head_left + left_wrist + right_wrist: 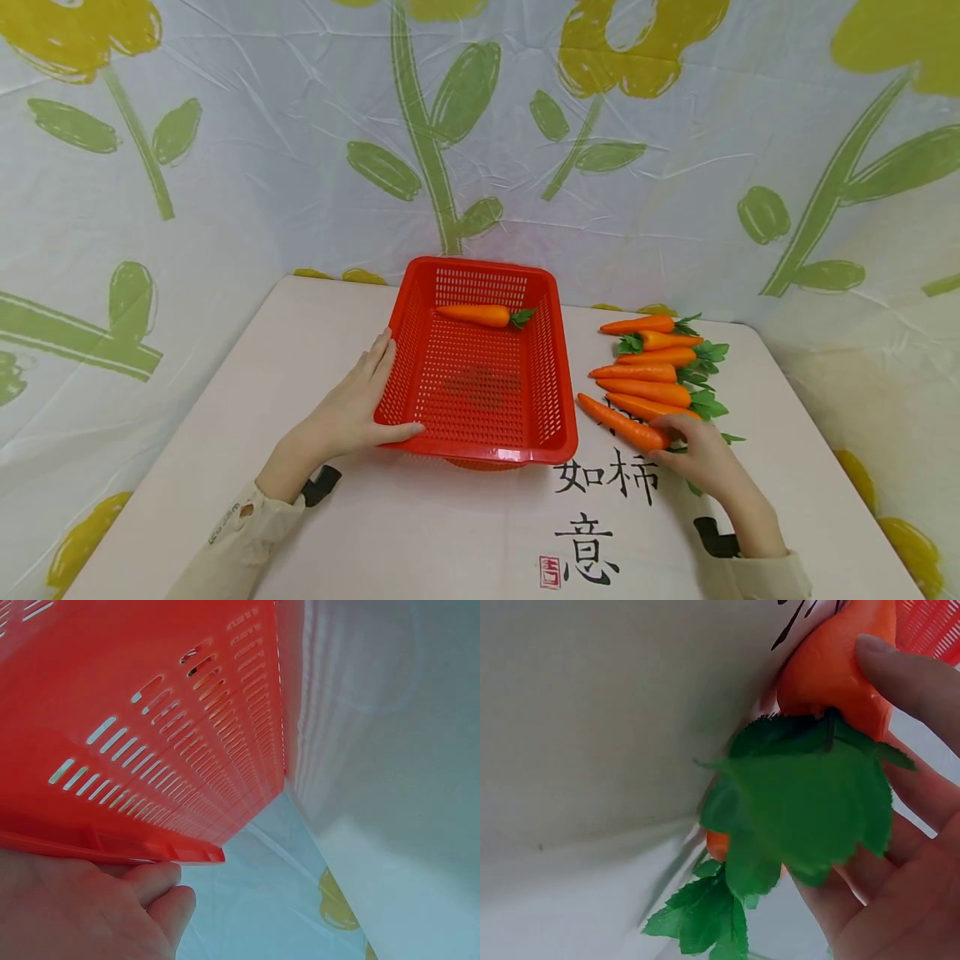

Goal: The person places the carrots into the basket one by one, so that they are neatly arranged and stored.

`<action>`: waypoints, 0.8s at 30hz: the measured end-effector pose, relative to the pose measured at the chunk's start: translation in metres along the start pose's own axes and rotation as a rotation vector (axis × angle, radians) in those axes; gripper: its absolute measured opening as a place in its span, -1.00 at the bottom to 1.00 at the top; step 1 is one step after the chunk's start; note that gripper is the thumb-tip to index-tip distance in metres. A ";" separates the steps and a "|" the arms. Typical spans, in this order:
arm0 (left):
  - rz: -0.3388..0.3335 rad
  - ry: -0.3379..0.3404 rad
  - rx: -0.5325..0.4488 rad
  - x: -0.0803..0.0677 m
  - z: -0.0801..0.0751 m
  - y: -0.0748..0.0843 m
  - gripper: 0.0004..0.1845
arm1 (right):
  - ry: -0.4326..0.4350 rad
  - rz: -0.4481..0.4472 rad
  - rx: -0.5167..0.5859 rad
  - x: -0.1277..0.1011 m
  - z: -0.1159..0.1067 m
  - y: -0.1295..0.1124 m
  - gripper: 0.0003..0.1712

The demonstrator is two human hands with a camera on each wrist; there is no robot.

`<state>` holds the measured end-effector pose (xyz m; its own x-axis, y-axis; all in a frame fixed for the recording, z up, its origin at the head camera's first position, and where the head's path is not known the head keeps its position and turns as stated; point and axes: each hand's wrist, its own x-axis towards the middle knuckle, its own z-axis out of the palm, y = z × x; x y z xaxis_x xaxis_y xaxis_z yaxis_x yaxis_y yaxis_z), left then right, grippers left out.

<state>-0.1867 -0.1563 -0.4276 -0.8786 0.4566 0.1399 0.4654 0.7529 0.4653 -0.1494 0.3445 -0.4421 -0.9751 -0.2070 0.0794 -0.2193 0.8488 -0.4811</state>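
A red plastic basket (480,454) with slotted sides stands on the table, one orange carrot (476,314) lying inside near its far wall. At the basket's near left corner my left hand (356,408) holds the rim, thumb over the top and fingers along the outer side; the left wrist view shows those fingers (161,889) right under the rim. On the right, my right hand (701,458) pinches a carrot (622,423) by its thick leafy end. Its green leaves (802,802) cover part of the palm in the right wrist view.
Several more carrots (645,389) lie in a column right of the basket, most with tips pointing left. The pale tabletop (405,533) bears black brush characters (587,550) and a small red seal. Behind the table hangs a flower-print cloth (300,167).
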 end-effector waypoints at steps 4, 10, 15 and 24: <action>-0.008 -0.001 -0.008 -0.001 0.000 0.001 0.38 | 0.001 0.016 0.015 0.000 -0.001 -0.002 -0.56; -0.001 0.005 -0.008 0.000 0.000 0.000 0.38 | 0.009 0.028 0.009 0.000 -0.006 -0.004 -0.53; -0.005 -0.003 -0.016 0.000 -0.001 0.000 0.39 | 0.030 0.004 -0.019 0.002 -0.012 -0.005 -0.54; -0.017 -0.015 -0.023 0.001 -0.003 0.000 0.39 | 0.071 -0.054 -0.047 0.011 -0.034 -0.013 -0.55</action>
<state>-0.1875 -0.1570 -0.4251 -0.8847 0.4507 0.1188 0.4475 0.7500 0.4872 -0.1583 0.3475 -0.4052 -0.9613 -0.2193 0.1670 -0.2713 0.8595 -0.4331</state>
